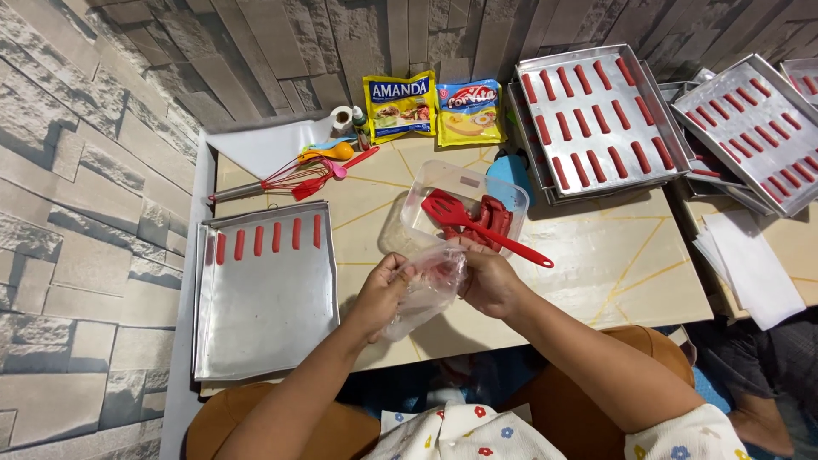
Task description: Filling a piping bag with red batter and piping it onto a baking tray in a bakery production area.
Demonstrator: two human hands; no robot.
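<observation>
Both hands meet over the near edge of the tabletop, pinching a crumpled clear plastic bag between them: the left hand grips its left side with fingers curled, the right hand closes on its right side. The bag hangs slack, its long axis slanting from the upper right down toward the left hand. Just beyond the hands, toward the far edge, stands a clear plastic container holding red strips, with a red spatula laid across it, handle pointing toward the right hand, which is nearer. At the left edge lies a metal tray with a row of red strips along its far rim. More filled trays lean at the far right corner against a stone-pattern wall.
</observation>
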